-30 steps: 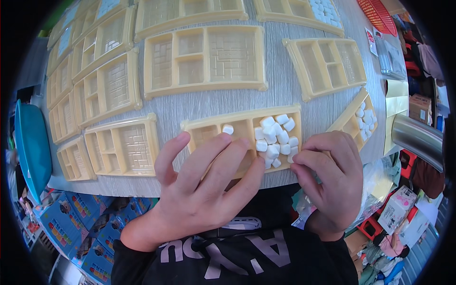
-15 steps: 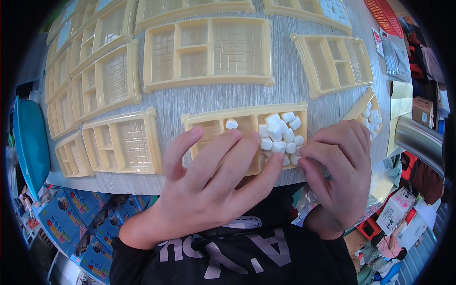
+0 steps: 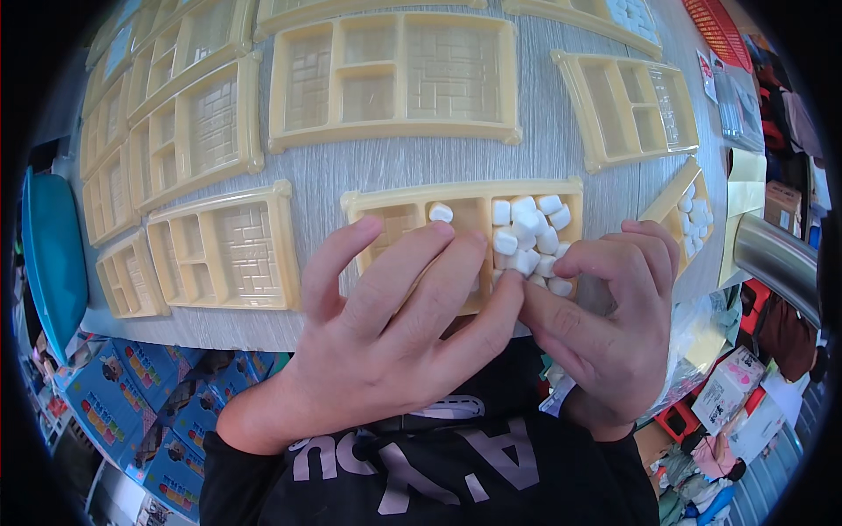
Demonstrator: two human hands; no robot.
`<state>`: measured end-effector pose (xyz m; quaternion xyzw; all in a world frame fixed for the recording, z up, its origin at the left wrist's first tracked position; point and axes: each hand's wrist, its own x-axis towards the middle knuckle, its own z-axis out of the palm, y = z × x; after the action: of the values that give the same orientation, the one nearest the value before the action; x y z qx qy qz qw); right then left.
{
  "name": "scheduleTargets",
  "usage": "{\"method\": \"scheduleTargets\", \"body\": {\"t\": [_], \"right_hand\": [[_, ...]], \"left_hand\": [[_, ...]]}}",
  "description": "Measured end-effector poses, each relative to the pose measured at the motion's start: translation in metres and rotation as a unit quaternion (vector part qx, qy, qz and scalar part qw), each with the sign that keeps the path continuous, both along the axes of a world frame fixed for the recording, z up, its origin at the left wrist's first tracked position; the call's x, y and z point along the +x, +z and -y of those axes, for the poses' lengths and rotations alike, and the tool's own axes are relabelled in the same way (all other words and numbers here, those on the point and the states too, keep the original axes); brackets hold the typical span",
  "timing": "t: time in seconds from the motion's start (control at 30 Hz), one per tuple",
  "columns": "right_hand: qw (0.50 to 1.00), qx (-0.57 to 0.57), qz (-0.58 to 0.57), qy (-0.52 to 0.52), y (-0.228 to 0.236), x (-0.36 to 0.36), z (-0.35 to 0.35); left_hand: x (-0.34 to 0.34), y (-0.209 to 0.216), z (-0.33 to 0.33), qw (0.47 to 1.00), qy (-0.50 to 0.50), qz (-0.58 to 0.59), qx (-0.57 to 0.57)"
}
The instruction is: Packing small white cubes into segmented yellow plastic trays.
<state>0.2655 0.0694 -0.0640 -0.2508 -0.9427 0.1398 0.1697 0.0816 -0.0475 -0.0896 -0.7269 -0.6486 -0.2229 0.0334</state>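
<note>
A cream tray [image 3: 474, 189] with several compartments lies just in front of me. Small white, rounded, marshmallow-like pieces [image 3: 526, 225] are heaped in its right compartment, and a single white piece [image 3: 440, 212] sits in a small middle compartment. Over the tray's left and middle part spreads my left hand [image 3: 395, 324], fingers apart, its thumb tip touching the near edge of the heap. My right hand [image 3: 614, 307] reaches in from the right with thumb and forefinger apart at the near pieces; its other fingers are curled. The tray's near edge is mostly hidden by my hands.
More cream trays [image 3: 395, 134] stand in rows at the back and left. A small tray with white pieces [image 3: 693, 219] lies at the right, near a metal cylinder [image 3: 779, 263]. Also around are a red basket [image 3: 719, 35], a teal basin [image 3: 57, 254] and blue boxes [image 3: 132, 386].
My right thumb has moved left toward my left thumb, away from the forefinger. The near tray shows slightly farther right and up. The heaped pieces have shifted a little.
</note>
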Motion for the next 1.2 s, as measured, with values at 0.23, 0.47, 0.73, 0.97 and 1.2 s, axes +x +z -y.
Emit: {"method": "scheduleTargets", "body": {"t": [0.23,0.47,0.73,0.97,1.2], "right_hand": [[1.000,0.017,-0.007,0.001,-0.004,0.005,0.001],[1.000,0.005,0.011,-0.011,0.004,0.007,0.002],[1.000,0.008,-0.010,0.004,-0.005,0.003,0.003],[0.998,-0.051,-0.018,-0.020,0.009,0.008,-0.003],[0.999,-0.026,-0.023,-0.028,0.003,0.012,-0.011]], "left_hand": [[-0.002,0.001,0.001,1.000,-0.004,0.003,-0.013],[-0.004,0.004,0.000,0.999,-0.012,0.010,-0.033],[-0.003,0.001,0.001,0.999,-0.007,0.017,-0.030],[-0.006,0.005,0.000,0.998,-0.020,0.040,-0.046],[-0.004,0.003,-0.001,0.998,-0.012,0.044,-0.052]]}}
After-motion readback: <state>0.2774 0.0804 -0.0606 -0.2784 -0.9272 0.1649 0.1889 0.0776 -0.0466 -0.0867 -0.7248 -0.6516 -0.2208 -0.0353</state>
